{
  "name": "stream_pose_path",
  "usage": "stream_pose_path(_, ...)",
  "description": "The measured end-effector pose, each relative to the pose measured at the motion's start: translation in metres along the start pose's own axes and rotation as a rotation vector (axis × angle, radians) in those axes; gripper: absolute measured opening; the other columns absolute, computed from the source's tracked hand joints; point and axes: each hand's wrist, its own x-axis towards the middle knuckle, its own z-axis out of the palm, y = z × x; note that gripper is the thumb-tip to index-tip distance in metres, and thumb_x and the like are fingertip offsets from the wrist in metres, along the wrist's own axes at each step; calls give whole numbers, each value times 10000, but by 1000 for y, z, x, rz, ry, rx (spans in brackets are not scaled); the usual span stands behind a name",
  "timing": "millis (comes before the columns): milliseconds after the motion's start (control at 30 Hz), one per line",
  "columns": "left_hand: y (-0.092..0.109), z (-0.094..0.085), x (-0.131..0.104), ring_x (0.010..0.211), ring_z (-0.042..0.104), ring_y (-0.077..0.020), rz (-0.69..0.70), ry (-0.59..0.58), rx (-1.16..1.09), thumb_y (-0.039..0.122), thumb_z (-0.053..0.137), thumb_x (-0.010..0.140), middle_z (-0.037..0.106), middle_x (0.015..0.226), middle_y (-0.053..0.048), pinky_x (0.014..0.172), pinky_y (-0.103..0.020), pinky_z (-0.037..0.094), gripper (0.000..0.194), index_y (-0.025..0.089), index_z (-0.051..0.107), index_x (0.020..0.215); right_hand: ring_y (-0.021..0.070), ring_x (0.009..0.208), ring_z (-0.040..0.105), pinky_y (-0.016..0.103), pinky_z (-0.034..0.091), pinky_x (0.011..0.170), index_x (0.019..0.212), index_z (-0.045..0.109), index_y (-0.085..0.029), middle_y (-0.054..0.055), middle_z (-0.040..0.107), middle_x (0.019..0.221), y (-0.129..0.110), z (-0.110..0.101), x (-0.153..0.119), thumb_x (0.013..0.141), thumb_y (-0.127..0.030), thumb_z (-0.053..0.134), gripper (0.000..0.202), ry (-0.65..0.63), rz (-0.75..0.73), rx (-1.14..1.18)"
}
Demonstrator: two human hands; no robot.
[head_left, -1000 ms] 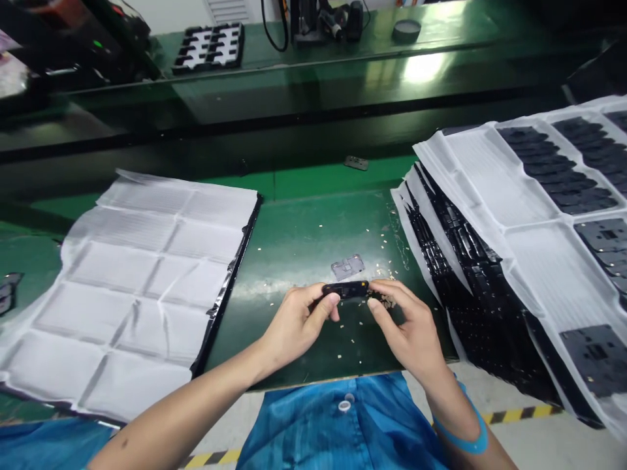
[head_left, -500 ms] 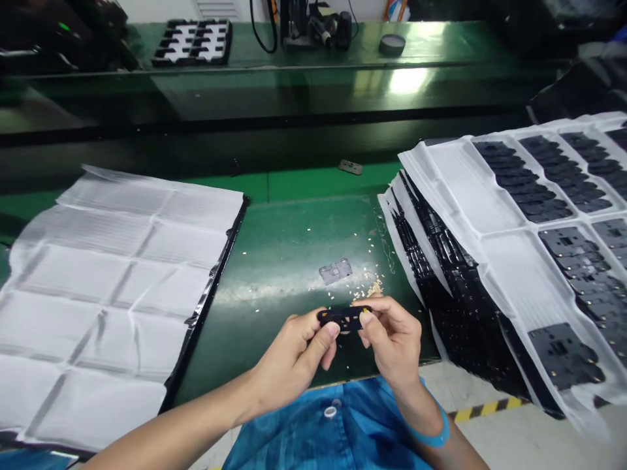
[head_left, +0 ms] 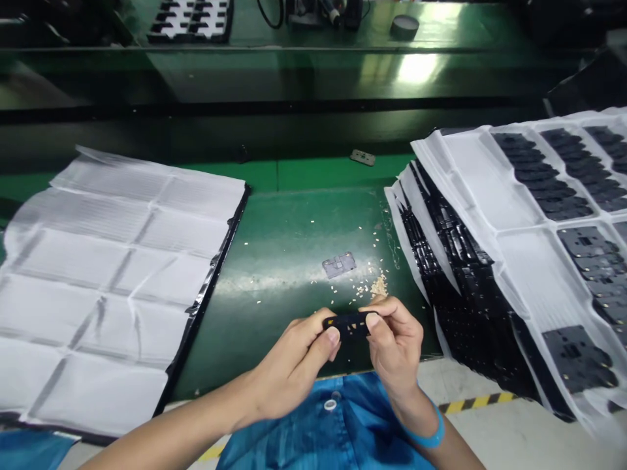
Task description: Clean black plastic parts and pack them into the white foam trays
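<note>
Between my two hands is a small flat black part (head_left: 351, 322) with rounded ends, cut-outs and small yellow marks. My left hand (head_left: 298, 356) pinches its left end between thumb and fingers, while my right hand (head_left: 396, 339) grips the right end with the thumb on top. Just beyond them a grey plate (head_left: 339, 264) with cut-outs lies on the green bench (head_left: 274, 261). A little heap of tiny pale pieces (head_left: 379, 285) sits behind my right hand, with more scattered around it. My fingertips under the black part are partly hidden.
A tray under white film (head_left: 108, 281) lies to the left. At right, tilted stacked trays (head_left: 509, 274) hold rows of black parts (head_left: 543, 176). Another small plate (head_left: 362, 157) rests farther back. A round dark disc (head_left: 404, 27) and a black-and-white tray (head_left: 191, 21) stand on the rear ledge.
The view has tipped down slightly, so the bench items sit a bit higher. Both hands still hold the black part, which is turned a little flatter toward me.
</note>
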Motion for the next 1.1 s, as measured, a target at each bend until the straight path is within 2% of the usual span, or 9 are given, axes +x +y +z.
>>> stream_pose_path(167,-12,6,-6,622,479,-94,-10,158,-103,370,359,1141,524,712,36,631,-240,382,378,173,545,876,69,437,458,170,384,412,902,703,-199,-47,596,633,-6,11,-12,1007,-281,688,135,20,108,5)
stream_pose_path(267,-18,12,-8,601,460,-93,-42,264,-171,391,370,1139,515,690,47,593,-229,369,347,169,578,973,67,417,494,163,409,414,936,731,-206,-64,562,587,-11,17,-15,1008,-241,684,93,-18,69,-29)
stream_pose_path(367,-21,17,-8,589,441,-89,-11,320,-226,415,383,1135,511,687,47,569,-215,366,353,167,592,994,67,428,519,164,433,429,962,736,-217,-57,586,611,-12,18,-17,1012,-216,677,77,-26,56,-41)
stream_pose_path(667,-23,18,-6,533,397,-73,128,347,-214,371,376,1137,452,646,54,540,-209,341,363,148,609,970,73,446,509,174,431,420,951,731,-213,-34,602,661,-5,12,-22,1004,-231,692,68,-60,80,-10)
stream_pose_path(800,-21,15,-8,537,418,-82,165,310,-206,351,383,1124,470,644,48,554,-218,361,355,131,640,1016,78,446,493,173,413,411,953,745,-207,-40,575,636,-4,12,-21,1003,-254,696,85,-55,86,-12)
stream_pose_path(967,-20,12,-10,552,439,-106,110,288,-203,321,362,1106,506,656,33,556,-233,370,351,131,657,1083,75,456,489,185,404,418,961,756,-210,-30,602,689,-5,12,-24,1000,-225,688,79,-62,33,-78)
stream_pose_path(1100,-22,15,-7,530,429,-110,86,314,-223,356,370,1095,488,622,38,540,-233,364,351,153,639,995,79,479,504,199,413,427,998,760,-211,-10,639,770,-2,10,-26,990,-193,688,75,-62,-30,-151)
